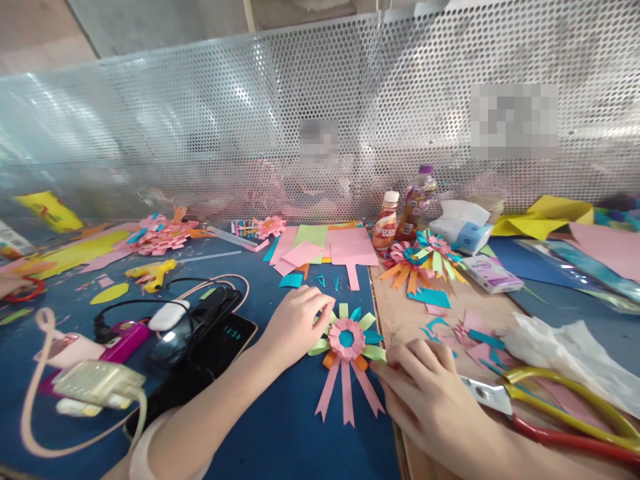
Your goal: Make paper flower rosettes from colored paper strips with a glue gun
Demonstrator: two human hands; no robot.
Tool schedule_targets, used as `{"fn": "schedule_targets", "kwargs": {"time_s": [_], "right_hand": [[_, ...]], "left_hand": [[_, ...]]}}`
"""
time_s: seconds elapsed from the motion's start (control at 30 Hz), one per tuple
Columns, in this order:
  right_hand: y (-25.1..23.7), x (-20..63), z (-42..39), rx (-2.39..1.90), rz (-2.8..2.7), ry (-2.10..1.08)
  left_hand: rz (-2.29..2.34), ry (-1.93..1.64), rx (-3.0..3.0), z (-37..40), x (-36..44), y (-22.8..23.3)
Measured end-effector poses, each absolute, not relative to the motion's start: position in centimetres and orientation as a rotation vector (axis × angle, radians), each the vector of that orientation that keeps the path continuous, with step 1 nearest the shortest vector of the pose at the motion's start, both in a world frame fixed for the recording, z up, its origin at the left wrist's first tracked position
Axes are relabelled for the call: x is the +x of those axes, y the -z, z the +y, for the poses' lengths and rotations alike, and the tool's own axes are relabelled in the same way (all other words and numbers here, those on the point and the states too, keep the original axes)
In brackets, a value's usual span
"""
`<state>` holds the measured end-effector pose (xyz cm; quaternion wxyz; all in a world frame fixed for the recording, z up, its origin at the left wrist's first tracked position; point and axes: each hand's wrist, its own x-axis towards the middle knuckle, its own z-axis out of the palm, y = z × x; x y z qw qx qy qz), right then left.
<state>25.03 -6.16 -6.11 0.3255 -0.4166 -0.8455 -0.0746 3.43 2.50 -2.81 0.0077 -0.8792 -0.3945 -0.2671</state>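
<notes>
- Paper rosette (347, 341) — lies flat on the blue table (280, 433), just below the centre of the frame; pink pleated middle with a teal core, green, orange and teal petals around it, three pink ribbon tails pointing toward you.
- Your left hand (295, 320) — rests on the rosette's upper left edge, fingers curled loosely, fingertips pressing a green petal; pressing, not clenched around anything.
- Your right hand (430, 393) — lies at the rosette's lower right, fingertips touching the green and orange petals there; nothing is held in the palm.
- Scissors (560, 413) — yellow and red handles, lower right, just beside your right hand, not gripped.
- Phone (220, 340) — dark, screen lit, left of your left forearm, among cables and a white charger (97, 383).
- Glue gun (150, 273) — yellow, middle left, well apart from both hands.
- Finished rosette (425, 257) — multicoloured, right of centre, near two small bottles (400, 213).
- Loose paper sheets (325, 250) — pink and green, upper centre, below the perforated metal screen (350, 100).
- White tissue (570, 353) — crumpled, at the right edge.
</notes>
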Motion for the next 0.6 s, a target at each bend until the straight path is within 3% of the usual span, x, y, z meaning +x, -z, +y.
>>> {"fn": "schedule_targets", "kwargs": {"time_s": [0.6], "right_hand": [[5.5,24.3,-7.0,-0.953,-2.36,0.089]], "left_hand": [[-0.944,0.642,-3.112,2.5,2.9,1.8]]}}
